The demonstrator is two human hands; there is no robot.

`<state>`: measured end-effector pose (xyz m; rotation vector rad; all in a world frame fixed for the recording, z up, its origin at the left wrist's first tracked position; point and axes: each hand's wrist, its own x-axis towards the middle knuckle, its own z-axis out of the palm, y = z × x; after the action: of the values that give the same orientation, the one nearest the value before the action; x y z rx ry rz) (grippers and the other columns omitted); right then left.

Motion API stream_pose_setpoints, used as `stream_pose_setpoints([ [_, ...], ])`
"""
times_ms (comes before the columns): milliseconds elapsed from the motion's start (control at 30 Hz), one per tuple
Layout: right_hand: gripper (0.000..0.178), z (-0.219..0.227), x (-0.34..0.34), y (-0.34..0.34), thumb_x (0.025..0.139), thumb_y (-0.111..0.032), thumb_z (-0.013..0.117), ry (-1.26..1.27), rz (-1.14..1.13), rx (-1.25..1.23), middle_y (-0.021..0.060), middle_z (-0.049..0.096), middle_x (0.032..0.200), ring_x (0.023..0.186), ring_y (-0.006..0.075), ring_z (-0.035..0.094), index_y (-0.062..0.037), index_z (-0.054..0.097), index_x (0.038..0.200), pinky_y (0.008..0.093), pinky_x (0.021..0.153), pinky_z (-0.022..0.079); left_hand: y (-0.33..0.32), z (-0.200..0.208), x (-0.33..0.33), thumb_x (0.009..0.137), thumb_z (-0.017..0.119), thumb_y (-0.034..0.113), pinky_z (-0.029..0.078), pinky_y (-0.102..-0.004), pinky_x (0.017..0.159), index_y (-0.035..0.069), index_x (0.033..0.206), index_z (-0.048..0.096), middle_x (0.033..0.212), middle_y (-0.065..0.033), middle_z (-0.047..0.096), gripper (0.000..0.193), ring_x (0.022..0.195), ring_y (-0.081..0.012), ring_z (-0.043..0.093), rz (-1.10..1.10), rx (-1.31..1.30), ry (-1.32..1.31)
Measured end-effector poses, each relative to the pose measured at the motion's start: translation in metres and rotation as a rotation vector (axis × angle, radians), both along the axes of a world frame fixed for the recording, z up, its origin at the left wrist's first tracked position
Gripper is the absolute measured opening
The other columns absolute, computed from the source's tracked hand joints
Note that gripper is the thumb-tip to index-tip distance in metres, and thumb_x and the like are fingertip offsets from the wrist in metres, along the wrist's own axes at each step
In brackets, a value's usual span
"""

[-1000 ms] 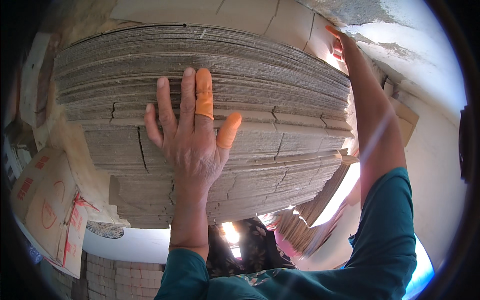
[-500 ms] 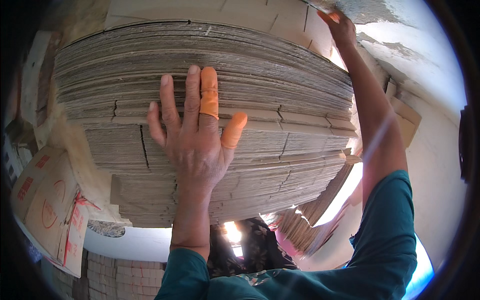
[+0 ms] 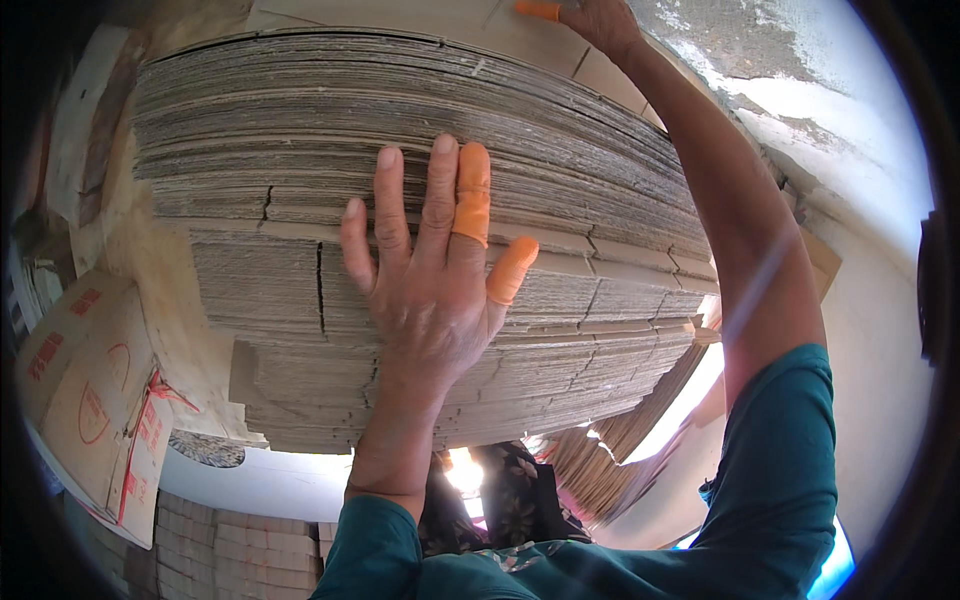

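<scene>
Two bare hands are at one wide, grey-brown stack of flat cardboard sheets (image 3: 300, 115), which lies straight ahead of the person, its layered edges running left to right and bowed by the lens. The left hand (image 3: 433, 305), with orange rubber covers on its thumb and index finger, lies against this edge face near the middle; its grip is wide, palm flat and fingers spread, closed around nothing. From there, the pale, flat cardboard top face (image 3: 535, 45) lies beyond the fingertips, toward the far side. The right hand (image 3: 603, 22) is the nearer one to that face, reaching over its right part beside a white wall with peeling grey patches (image 3: 790, 90), an orange-covered digit pointing left.

Much of the right hand is cut off by the upper rim, so I cannot tell whether its grip is wide or narrow, or whether it touches the cardboard. The stack's far edge is also out of view, the left forearm covers part of its lower layers, and what bears it is hard to make out.
</scene>
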<state>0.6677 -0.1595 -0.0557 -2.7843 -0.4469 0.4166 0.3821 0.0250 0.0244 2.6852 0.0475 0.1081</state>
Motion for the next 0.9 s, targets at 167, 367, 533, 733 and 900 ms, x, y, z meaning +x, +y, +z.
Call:
stream_pose_setpoints([
  [167, 0.057, 0.001, 0.025, -0.011, 0.066, -0.043, 0.085, 0.113, -0.009, 0.026, 0.0145, 0.07, 0.098, 0.092, 0.0231, 0.064, -0.0025, 0.071, 0.104, 0.0378, 0.081, 0.049, -0.001, 0.002, 0.0, 0.093, 0.048, 0.057, 0.015, -0.052, 0.114, 0.012, 0.138, 0.052, 0.144, -0.0057, 0.05, 0.064, 0.14, -0.0339, 0.033, 0.006, -0.028, -0.022],
  [367, 0.033, 0.038, 0.029, -0.007, 0.07, -0.03, 0.086, 0.292, 0.358, 0.155, 0.0059, 0.069, 0.075, 0.071, 0.0156, 0.061, -0.0017, 0.072, 0.079, 0.0324, 0.065, 0.047, -0.002, -0.001, 0.001, 0.097, 0.041, 0.054, 0.011, -0.0504, 0.117, 0.009, 0.136, 0.055, 0.141, -0.0066, 0.054, 0.06, 0.14, -0.0339, 0.034, 0.014, -0.051, -0.066],
  [533, 0.02, 0.066, 0.026, -0.007, 0.078, -0.02, 0.081, 0.472, 0.066, 0.538, 0.0083, 0.071, 0.076, 0.071, 0.016, 0.067, -0.0023, 0.073, 0.079, 0.0288, 0.068, 0.052, -0.003, -0.006, -0.004, 0.091, 0.052, 0.057, 0.018, -0.0513, 0.113, 0.013, 0.14, 0.051, 0.146, -0.0045, 0.047, 0.066, 0.14, -0.0328, 0.033, 0.029, -0.049, -0.037],
  [733, 0.008, 0.091, 0.002, -0.039, 0.084, -0.006, 0.073, 0.449, 0.25, 1.103, 0.0003, 0.059, 0.068, 0.064, 0.0126, 0.058, -0.0015, 0.067, 0.085, 0.0297, 0.071, 0.054, -0.003, -0.008, -0.002, 0.095, 0.048, 0.055, 0.018, -0.0512, 0.114, 0.01, 0.138, 0.053, 0.144, -0.0061, 0.05, 0.062, 0.14, -0.0348, 0.034, -0.033, -0.048, -0.042],
  [900, 0.008, 0.143, -0.033, -0.011, 0.087, -0.002, 0.068, -0.164, 0.346, 0.445, 0.0013, 0.062, 0.076, 0.07, 0.0125, 0.06, -0.0017, 0.063, 0.093, 0.0282, 0.074, 0.055, -0.001, -0.008, -0.003, 0.091, 0.052, 0.057, 0.021, -0.0512, 0.112, 0.012, 0.14, 0.05, 0.146, -0.0054, 0.047, 0.067, 0.14, -0.0333, 0.034, 0.024, -0.003, 0.001],
])
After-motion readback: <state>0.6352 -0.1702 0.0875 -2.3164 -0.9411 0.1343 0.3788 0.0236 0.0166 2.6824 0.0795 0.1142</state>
